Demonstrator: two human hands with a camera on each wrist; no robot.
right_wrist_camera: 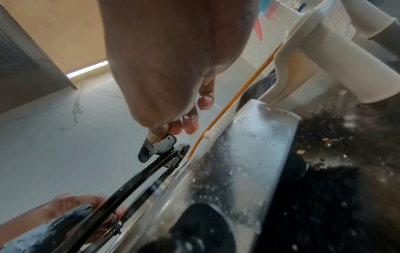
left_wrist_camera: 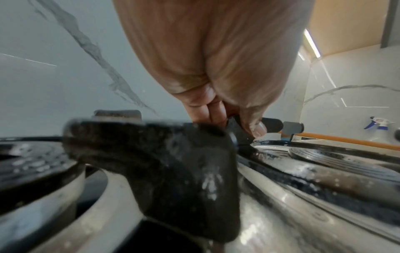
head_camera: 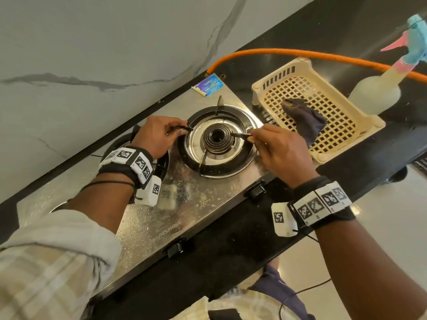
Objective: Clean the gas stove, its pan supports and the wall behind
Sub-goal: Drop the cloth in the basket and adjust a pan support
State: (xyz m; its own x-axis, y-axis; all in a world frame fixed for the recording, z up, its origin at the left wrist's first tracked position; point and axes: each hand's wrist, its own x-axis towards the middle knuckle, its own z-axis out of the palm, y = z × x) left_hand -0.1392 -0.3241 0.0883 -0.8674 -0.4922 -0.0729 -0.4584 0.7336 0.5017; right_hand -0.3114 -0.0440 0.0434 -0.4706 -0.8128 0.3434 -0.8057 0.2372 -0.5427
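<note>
A wet steel gas stove [head_camera: 182, 204] lies on a black counter. Round its right burner [head_camera: 217, 137] sits a black ring pan support [head_camera: 208, 168] with upright prongs. My left hand [head_camera: 159, 135] pinches the support's left prong [head_camera: 182, 128]; in the left wrist view my left hand's fingers [left_wrist_camera: 216, 111] and thumb close on that prong [left_wrist_camera: 238, 131]. My right hand [head_camera: 275, 148] pinches the right prong [head_camera: 240, 135], and in the right wrist view the thumb and fingers [right_wrist_camera: 173, 126] hold the prong's tip [right_wrist_camera: 160, 147]. A second pan support [left_wrist_camera: 164, 167] lies blurred under my left wrist.
A cream plastic basket [head_camera: 346, 105] right of the stove holds a dark cloth [head_camera: 305, 116]. A spray bottle [head_camera: 379, 88] stands beyond the basket. An orange gas hose [head_camera: 288, 53] runs along the counter's back. The marble wall [head_camera: 92, 54] rises behind the stove. Three black knobs line the stove front.
</note>
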